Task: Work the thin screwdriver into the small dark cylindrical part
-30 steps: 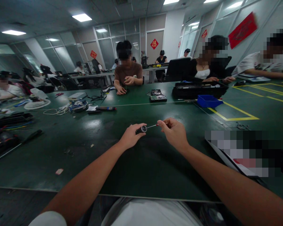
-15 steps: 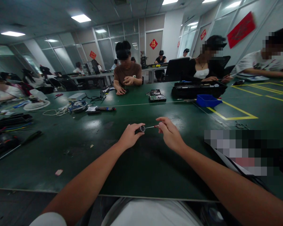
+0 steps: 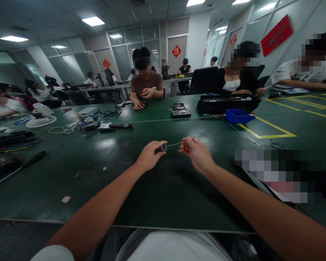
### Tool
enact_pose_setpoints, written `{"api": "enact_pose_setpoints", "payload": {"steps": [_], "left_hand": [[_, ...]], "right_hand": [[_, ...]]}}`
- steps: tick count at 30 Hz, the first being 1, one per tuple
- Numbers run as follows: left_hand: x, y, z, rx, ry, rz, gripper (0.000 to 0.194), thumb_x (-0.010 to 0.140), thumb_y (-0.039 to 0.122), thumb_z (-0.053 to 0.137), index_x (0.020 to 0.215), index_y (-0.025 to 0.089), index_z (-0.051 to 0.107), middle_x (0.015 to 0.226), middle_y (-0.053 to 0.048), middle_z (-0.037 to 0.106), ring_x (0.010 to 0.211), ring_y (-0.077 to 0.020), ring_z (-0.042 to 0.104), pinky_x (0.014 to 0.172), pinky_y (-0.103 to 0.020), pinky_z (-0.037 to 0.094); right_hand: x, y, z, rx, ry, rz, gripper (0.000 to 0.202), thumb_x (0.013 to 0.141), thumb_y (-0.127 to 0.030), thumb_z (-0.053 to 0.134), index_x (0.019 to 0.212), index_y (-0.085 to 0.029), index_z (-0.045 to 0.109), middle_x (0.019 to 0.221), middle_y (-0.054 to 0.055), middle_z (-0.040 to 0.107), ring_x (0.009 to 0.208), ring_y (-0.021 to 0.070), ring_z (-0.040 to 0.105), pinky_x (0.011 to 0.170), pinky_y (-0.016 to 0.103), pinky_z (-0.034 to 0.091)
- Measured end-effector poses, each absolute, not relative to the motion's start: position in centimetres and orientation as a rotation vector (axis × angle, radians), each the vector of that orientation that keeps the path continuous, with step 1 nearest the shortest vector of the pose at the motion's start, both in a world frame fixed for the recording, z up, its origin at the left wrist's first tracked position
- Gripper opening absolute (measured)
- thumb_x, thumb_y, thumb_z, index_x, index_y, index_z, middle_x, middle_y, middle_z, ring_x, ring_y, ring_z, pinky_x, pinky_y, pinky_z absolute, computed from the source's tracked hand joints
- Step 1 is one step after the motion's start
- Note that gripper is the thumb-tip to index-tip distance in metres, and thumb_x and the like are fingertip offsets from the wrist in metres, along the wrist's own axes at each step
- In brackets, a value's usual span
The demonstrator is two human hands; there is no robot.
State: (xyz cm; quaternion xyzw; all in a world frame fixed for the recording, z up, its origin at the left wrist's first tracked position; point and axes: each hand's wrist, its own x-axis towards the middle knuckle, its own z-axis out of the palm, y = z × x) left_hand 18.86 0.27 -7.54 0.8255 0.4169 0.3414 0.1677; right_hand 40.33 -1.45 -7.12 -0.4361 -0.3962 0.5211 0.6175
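Note:
Above the middle of the green table, my left hand [image 3: 149, 156] is closed around a small dark cylindrical part [image 3: 163, 148] whose round, open-looking end faces right. My right hand [image 3: 197, 154] pinches the handle of a screwdriver, mostly hidden by the fingers. The thin metal shaft of the screwdriver [image 3: 174, 145] runs left from those fingers, and its tip reaches the round end of the part. Whether the tip sits in a screw is too small to tell.
A blue bin [image 3: 239, 116] and a long black housing [image 3: 228, 104] stand at the back right. Ahead lies a hard drive [image 3: 180, 112]. Cables and a pen-like tool [image 3: 121, 125] are back left. A paper scrap [image 3: 66, 199] lies near left. A person in brown [image 3: 146, 85] works opposite.
My right hand has rolled and its fingers have curled over the screwdriver handle, covering it more. The shaft now slopes slightly more. My left hand and the part have barely moved.

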Motion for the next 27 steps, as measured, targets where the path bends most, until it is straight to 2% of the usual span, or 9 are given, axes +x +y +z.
{"api": "enact_pose_setpoints", "payload": {"steps": [3, 10, 15, 24, 27], "left_hand": [[18.8, 0.5, -7.5, 2.356, 1.186, 1.024, 0.044, 0.089, 0.018, 0.066, 0.132, 0.025, 0.063, 0.125, -0.007, 0.067, 0.119, -0.0232, 0.059, 0.108, -0.044, 0.041], [18.8, 0.3, -7.4, 2.391, 1.266, 0.889, 0.045, 0.090, 0.023, 0.066, 0.135, 0.029, 0.061, 0.128, -0.007, 0.066, 0.121, -0.0248, 0.058, 0.116, -0.055, 0.031], [18.9, 0.2, -7.2, 2.401, 1.273, 0.852, 0.045, 0.090, 0.023, 0.066, 0.135, 0.030, 0.061, 0.129, -0.006, 0.066, 0.123, -0.0247, 0.057, 0.118, -0.058, 0.025], [19.4, -0.1, -6.9, 2.345, 1.300, 0.819, 0.044, 0.088, 0.024, 0.069, 0.132, 0.025, 0.062, 0.124, -0.007, 0.068, 0.117, -0.0254, 0.060, 0.118, -0.056, 0.026], [19.3, 0.0, -7.1, 2.344, 1.304, 0.816, 0.043, 0.089, 0.026, 0.069, 0.132, 0.024, 0.063, 0.124, -0.008, 0.068, 0.117, -0.0259, 0.060, 0.116, -0.055, 0.029]], "right_hand": [[40.7, -1.1, -7.1, -1.007, -0.769, 1.343, 0.021, 0.091, -0.039, 0.059, 0.078, -0.022, 0.060, 0.065, 0.000, 0.058, 0.057, 0.0146, 0.055, 0.067, 0.035, 0.057], [40.7, -1.2, -7.3, -1.073, -1.078, 0.971, 0.024, 0.089, -0.047, 0.058, 0.088, -0.023, 0.058, 0.080, 0.003, 0.065, 0.071, 0.0173, 0.063, 0.066, 0.034, 0.057], [40.5, -1.9, -6.9, -1.133, -1.304, 0.787, 0.028, 0.092, -0.049, 0.053, 0.090, -0.022, 0.058, 0.080, 0.004, 0.067, 0.071, 0.0177, 0.064, 0.071, 0.036, 0.055], [40.3, -2.6, -6.3, -1.091, -1.334, 0.735, 0.029, 0.093, -0.050, 0.052, 0.094, -0.022, 0.059, 0.084, 0.005, 0.069, 0.074, 0.0192, 0.066, 0.071, 0.036, 0.054], [40.5, -2.9, -5.8, -1.143, -1.391, 0.699, 0.032, 0.092, -0.052, 0.055, 0.089, -0.021, 0.063, 0.074, 0.004, 0.068, 0.067, 0.0182, 0.063, 0.064, 0.033, 0.051]]}}
